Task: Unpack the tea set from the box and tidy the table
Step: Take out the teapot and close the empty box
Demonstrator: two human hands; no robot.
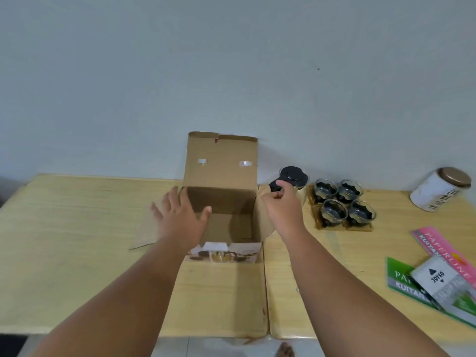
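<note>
An open cardboard box (221,161) stands in the middle of the wooden table (77,228), its lid flap upright and its inside looking empty. My left hand (180,217) is spread open over the box's left edge. Just right of the box stands a glass teapot (293,177) with a black lid. My right hand (286,206) is closed on the teapot's black handle. Several small glass cups (342,202) with dark insides sit on a tray to the right of the teapot.
A white canister (440,188) with a brown lid lies tilted at the far right. Pink and green receipt books (438,240) and a white packet (443,282) lie at the right front. A second table joins on the right. The wall is close behind.
</note>
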